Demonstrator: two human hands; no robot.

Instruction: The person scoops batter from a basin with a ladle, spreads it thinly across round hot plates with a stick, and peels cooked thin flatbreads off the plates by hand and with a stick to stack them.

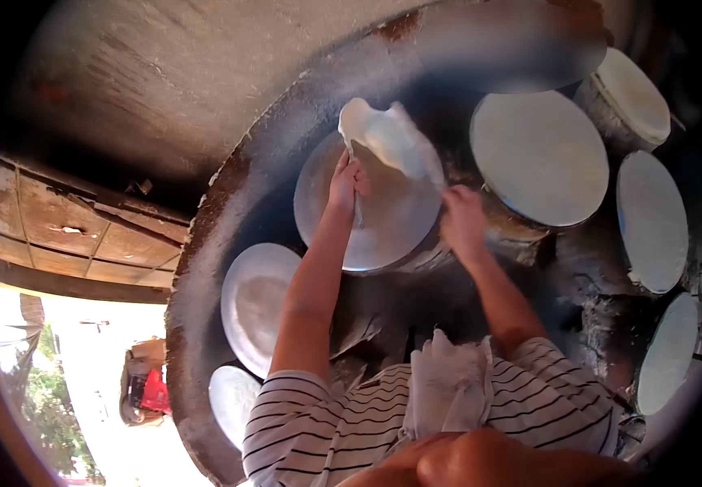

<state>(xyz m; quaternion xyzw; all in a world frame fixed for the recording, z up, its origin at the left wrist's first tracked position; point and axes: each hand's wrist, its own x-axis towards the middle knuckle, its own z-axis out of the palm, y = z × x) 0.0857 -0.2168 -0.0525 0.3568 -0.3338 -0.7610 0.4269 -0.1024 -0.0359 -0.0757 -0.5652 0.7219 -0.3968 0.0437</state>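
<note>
A limp, thin white sheet [387, 140], like a soft flatbread or crepe, is raised over a large round metal pan [327, 231]. My left hand [347, 183] is closed around a thin stick-like tool [360, 213], whose upper end meets the sheet's left part. At the sheet's lower right corner my right hand [463, 215] is closed, its fingertips at the sheet's edge and beside the pan's right rim. The edge near those fingers is blurred. Whether the tool has a blade cannot be made out.
Pale-topped round pans stand to the right, among them a big one [539, 158] and a tilted one [651, 221]. More pans [262, 304] lie at lower left. A curved, rough wall [221, 191] rings them. A blurred dark round shape [513, 49] hangs at the top.
</note>
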